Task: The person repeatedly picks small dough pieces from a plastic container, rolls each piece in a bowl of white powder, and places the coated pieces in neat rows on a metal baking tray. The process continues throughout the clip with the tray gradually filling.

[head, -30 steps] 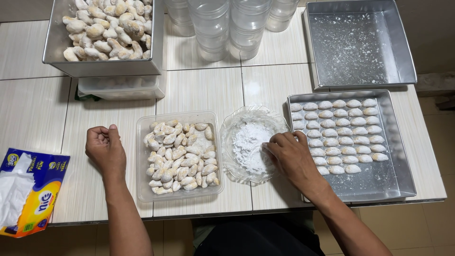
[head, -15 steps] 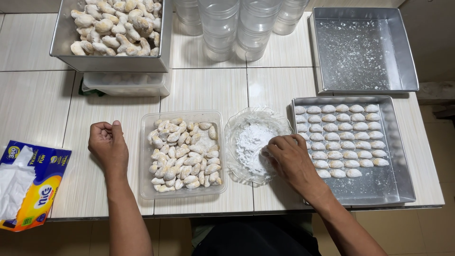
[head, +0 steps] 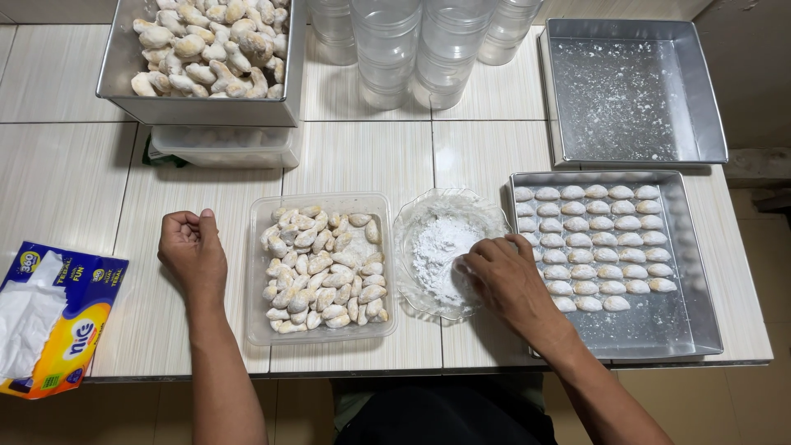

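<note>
- The right hand [head: 504,278] reaches into the glass bowl [head: 412,216], its fingertips curled down into the white powder [head: 435,251]. Whether they pinch a cookie cannot be told — the fingers hide what lies under them.
- The left hand [head: 193,251] rests on the table [head: 66,173] in a loose fist, holding nothing, just beside the clear plastic tub [head: 257,325].
- That tub is heaped with pale, uncoated cookies [head: 321,268]; the bowl sits touching its right wall.
- To the right of the bowl stands the metal tray [head: 700,330], where coated cookies [head: 597,243] lie in neat rows across its upper part.
- Doing the coating well looks like a matter of light fingers: roll each piece gently in the powder so it does not crack, and keep the wrist low over the bowl's thin rim so it does not tip.
- The bowl's near edge lies close to the table's front edge — a hard push toward the body could slide it off.
- Open room: the tray's lower part is bare, just beside the wrist.
- An empty metal pan [head: 633,91] sits behind the tray, dusted with powder.
- Farther back stand clear jars [head: 386,45] and a metal pan of larger cookies [head: 206,41] on a lidded box [head: 222,148].
- A tissue pack [head: 53,317] overhangs the front left corner, well apart from both hands.
</note>
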